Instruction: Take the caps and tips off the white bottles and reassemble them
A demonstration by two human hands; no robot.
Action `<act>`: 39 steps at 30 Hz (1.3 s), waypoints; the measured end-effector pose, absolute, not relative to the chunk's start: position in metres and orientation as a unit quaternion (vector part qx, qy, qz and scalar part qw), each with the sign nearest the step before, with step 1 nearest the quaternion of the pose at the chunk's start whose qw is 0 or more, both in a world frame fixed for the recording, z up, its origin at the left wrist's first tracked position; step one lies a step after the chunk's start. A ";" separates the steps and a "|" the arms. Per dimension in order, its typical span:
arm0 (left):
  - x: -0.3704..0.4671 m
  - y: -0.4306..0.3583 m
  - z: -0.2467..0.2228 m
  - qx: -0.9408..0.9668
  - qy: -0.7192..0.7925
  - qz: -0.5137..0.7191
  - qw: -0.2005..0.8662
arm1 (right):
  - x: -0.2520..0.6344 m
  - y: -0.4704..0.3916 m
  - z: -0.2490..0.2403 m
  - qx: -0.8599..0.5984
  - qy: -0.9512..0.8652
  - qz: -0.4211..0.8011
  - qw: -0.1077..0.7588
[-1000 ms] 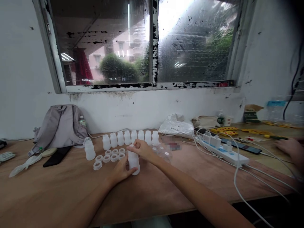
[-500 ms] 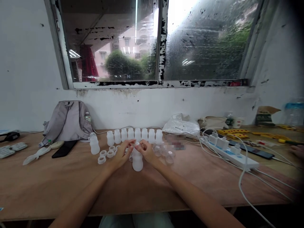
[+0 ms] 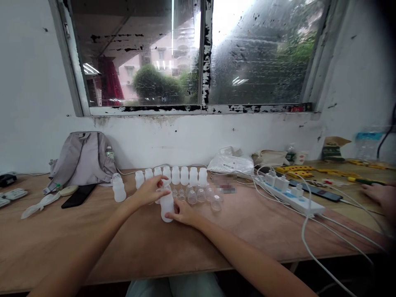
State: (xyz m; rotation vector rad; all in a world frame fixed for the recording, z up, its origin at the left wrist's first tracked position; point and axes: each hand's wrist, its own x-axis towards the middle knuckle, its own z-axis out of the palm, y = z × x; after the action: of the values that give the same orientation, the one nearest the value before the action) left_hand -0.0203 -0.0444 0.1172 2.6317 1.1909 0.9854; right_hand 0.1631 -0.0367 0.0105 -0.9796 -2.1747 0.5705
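A frosted white bottle (image 3: 167, 207) stands near the middle of the table, and my right hand (image 3: 183, 212) is wrapped round its lower part from the right. My left hand (image 3: 152, 190) is beside the bottle's top, its thumb and fingers apart. Behind the hands stands a row of similar white bottles (image 3: 185, 176). Clear domed caps (image 3: 192, 196) lie between that row and my right hand. Another bottle with a clear cap (image 3: 119, 189) stands apart at the left. My left hand hides part of the row and the rings near it.
A grey backpack (image 3: 83, 161), a black phone (image 3: 78, 195) and a plastic strip (image 3: 41, 204) lie at the left. To the right are a clear plastic bag (image 3: 230, 161), a white power strip (image 3: 292, 200) with loose cables and yellow parts (image 3: 293, 169). Another person's hand (image 3: 379, 196) is at the far right.
My right hand has moved down from the bottle's top to its lower body. My left hand has moved off the top and opened. The view has shifted slightly.
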 end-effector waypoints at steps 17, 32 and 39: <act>-0.127 0.048 0.166 0.698 0.699 0.072 -0.137 | 0.160 -0.036 0.010 -0.374 -0.846 0.150 0.351; -0.143 0.051 0.135 0.675 0.719 0.069 -0.151 | 0.160 -0.033 0.008 -0.380 -0.846 0.150 0.343; -0.142 0.050 0.136 0.676 0.718 0.069 -0.148 | 0.159 -0.033 0.008 -0.391 -0.841 0.151 0.343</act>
State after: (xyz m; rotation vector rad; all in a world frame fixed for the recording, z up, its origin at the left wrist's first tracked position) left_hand -0.1424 0.0502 0.1361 2.3508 2.4970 0.2411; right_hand 0.1594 -0.0334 0.0085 -1.0149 -2.1848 0.3936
